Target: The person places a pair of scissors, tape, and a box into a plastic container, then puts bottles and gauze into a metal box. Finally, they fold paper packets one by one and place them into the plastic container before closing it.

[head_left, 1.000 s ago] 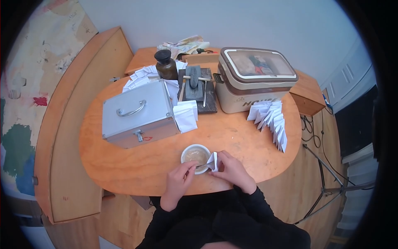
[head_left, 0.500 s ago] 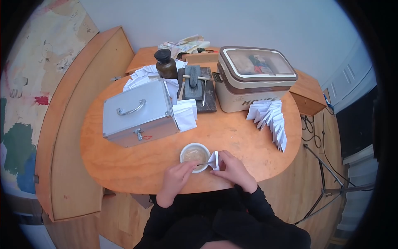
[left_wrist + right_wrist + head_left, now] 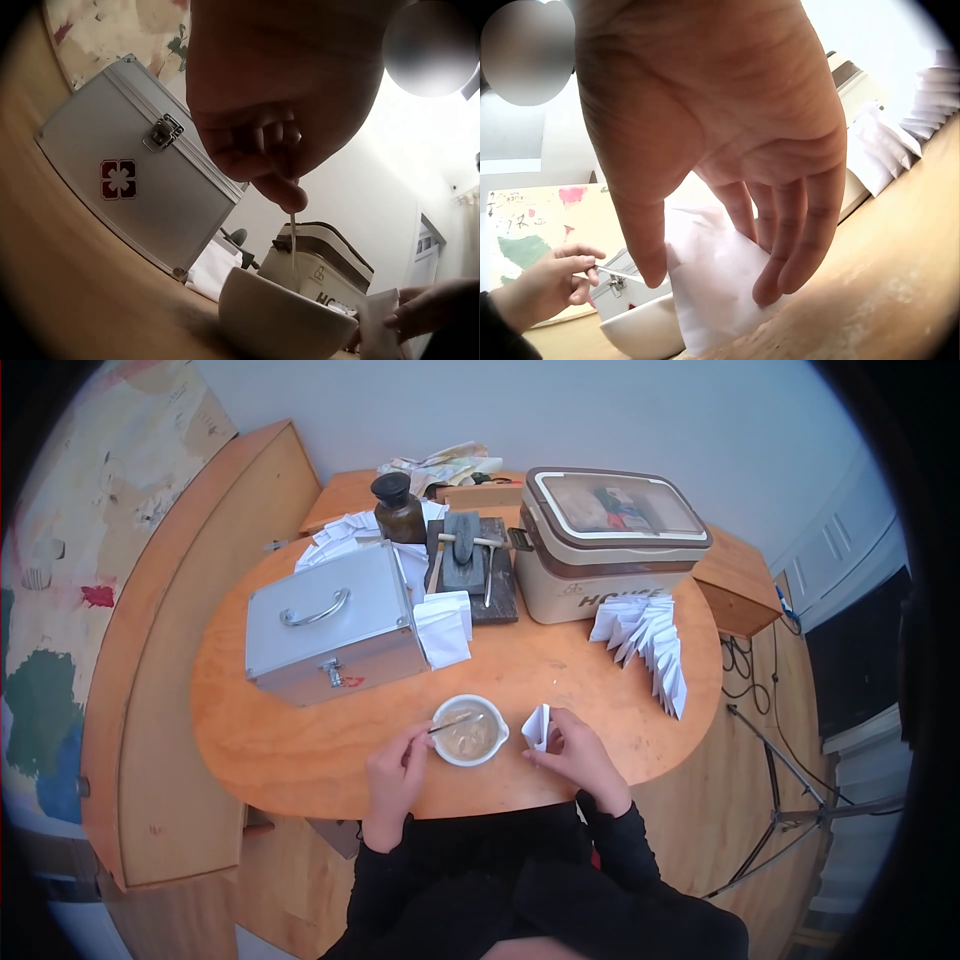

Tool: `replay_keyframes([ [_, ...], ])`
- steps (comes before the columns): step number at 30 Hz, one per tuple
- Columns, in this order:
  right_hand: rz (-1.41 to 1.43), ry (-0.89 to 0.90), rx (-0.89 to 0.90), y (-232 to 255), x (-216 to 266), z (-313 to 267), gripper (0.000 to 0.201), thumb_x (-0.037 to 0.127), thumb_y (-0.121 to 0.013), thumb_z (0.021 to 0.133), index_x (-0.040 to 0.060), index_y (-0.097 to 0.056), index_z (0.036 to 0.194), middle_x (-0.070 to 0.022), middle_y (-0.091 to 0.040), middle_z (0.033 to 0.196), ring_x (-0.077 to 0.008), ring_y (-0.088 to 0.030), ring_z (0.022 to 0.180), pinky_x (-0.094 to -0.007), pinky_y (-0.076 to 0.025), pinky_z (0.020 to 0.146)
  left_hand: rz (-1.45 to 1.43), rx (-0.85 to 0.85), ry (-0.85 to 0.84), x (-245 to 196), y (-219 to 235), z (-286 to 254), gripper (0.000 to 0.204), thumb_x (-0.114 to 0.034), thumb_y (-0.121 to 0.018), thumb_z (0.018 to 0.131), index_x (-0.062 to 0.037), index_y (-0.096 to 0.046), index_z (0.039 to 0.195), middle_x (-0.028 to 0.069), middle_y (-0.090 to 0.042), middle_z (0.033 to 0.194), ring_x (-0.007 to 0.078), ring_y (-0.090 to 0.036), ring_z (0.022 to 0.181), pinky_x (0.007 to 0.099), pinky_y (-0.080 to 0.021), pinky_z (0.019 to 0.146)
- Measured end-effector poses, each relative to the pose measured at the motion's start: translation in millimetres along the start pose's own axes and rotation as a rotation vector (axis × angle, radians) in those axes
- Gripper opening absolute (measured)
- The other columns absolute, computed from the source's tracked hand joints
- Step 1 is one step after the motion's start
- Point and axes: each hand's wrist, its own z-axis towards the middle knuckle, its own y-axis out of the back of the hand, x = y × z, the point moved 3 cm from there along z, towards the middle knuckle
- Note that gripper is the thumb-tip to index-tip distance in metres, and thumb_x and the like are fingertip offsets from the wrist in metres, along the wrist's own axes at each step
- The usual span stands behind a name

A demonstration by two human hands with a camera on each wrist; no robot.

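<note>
A white mortar bowl (image 3: 441, 748) with a small pouring lip stands near the table's front edge, pale powder inside. My left hand (image 3: 396, 775) pinches a thin metal spatula (image 3: 455, 723) between thumb and fingertips. Its far end reaches over the bowl, and in the left wrist view the slim rod (image 3: 293, 247) points down into it. To the right of the bowl, my right hand (image 3: 585, 760) holds a folded white paper packet (image 3: 537, 728). The right wrist view shows the paper (image 3: 712, 277) between thumb and fingers.
At the left stands a silver case (image 3: 330, 620). Behind are a dark stoppered bottle (image 3: 400, 515), a board (image 3: 508, 605) with a grey stone and small tools, and a beige box (image 3: 560, 595). Folded paper packets (image 3: 655, 650) line up at right; more papers (image 3: 445, 630) lie beside the case.
My left hand has drawn the spatula leftward, away from the paper packet and over the bowl. My right hand has moved the packet rightward, away from the bowl's rim.
</note>
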Motion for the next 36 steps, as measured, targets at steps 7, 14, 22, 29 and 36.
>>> replay_keyframes([
  [7, 0.049, -0.051, -0.083, 16, -15, -6, 0.054, 0.023, -0.08, 0.07, -0.0011, -0.056, 0.113, -0.0126, -0.062, 0.092, -0.0215, -0.063, 0.071, -0.0327, -0.051, 0.064, -0.026, 0.023, 0.077, 21, -1, -7, 0.019, -0.007, -0.054, 0.095, -0.0014, -0.062, 0.112, 0.0053, -0.064, 0.072, 0.0068, -0.055, 0.054, 0.0209, -0.044, 0.049],
  [14, 0.046, -0.043, -0.112, 18, -17, -15, 0.053, 0.022, -0.081, 0.07, -0.0019, -0.057, 0.111, -0.0127, -0.062, 0.092, -0.021, -0.063, 0.069, -0.0321, -0.051, 0.064, -0.201, 0.123, 0.339, 30, -24, -21, 0.038, -0.016, -0.049, 0.099, -0.0065, -0.044, 0.135, 0.008, -0.065, 0.07, 0.0123, -0.059, 0.052, 0.0255, -0.046, 0.051],
  [22, 0.063, -0.08, -0.193, 29, -31, -23, 0.052, 0.022, -0.081, 0.07, -0.0019, -0.057, 0.11, -0.0117, -0.061, 0.087, -0.0195, -0.063, 0.069, -0.032, -0.05, 0.063, -0.294, 0.14, 0.39, 31, -34, -19, 0.036, -0.013, -0.045, 0.1, -0.0047, -0.043, 0.135, 0.0087, -0.065, 0.068, 0.0106, -0.057, 0.049, 0.0242, -0.046, 0.048],
  [29, -0.192, -0.054, -0.509, 83, -87, 3, 0.046, 0.023, -0.08, 0.071, -0.0038, -0.056, 0.099, -0.0162, -0.06, 0.079, -0.0278, -0.061, 0.063, -0.0374, -0.048, 0.059, -0.214, 0.156, 0.362, 35, -37, -13, 0.038, -0.013, -0.049, 0.099, -0.0034, -0.043, 0.135, 0.0078, -0.065, 0.068, 0.0104, -0.059, 0.051, 0.0239, -0.046, 0.047],
  [36, -0.285, -0.185, -0.618, 110, -101, 33, 0.043, 0.024, -0.08, 0.069, -0.0042, -0.053, 0.088, -0.0184, -0.059, 0.07, -0.0346, -0.059, 0.063, -0.0418, -0.047, 0.059, -0.159, 0.095, 0.307, 31, -37, -17, 0.055, -0.013, -0.058, 0.094, -0.0063, -0.035, 0.143, 0.0064, -0.064, 0.069, 0.0108, -0.059, 0.055, 0.0248, -0.046, 0.05],
])
